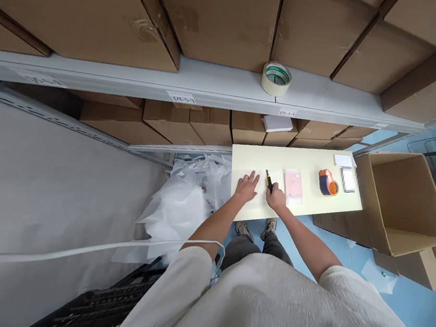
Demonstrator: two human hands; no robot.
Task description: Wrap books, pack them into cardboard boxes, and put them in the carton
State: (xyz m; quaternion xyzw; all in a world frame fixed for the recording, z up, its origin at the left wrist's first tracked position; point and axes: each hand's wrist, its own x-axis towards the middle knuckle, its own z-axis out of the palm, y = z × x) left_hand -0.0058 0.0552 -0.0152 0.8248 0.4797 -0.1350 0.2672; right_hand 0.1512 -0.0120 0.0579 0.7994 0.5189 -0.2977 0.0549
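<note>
My left hand (247, 186) lies flat with fingers spread on a pale sheet on the cream board tabletop (312, 161). In my right hand (276, 197) is a black and yellow utility knife (268, 181), its tip pointing away from me toward the shelf. Whether its blade touches the sheet I cannot tell. Just right of that hand lies a flat pink packet (293, 186) in a clear sleeve. Farther right stands an orange tape dispenser (326, 182) with a dark roll.
An open cardboard box (406, 201) stands at the table's right end. White plastic bags (181, 209) are heaped at the left. A tape roll (276, 79) sits on the shelf edge (211, 86), among cartons. A white cable (86, 247) crosses by my left arm.
</note>
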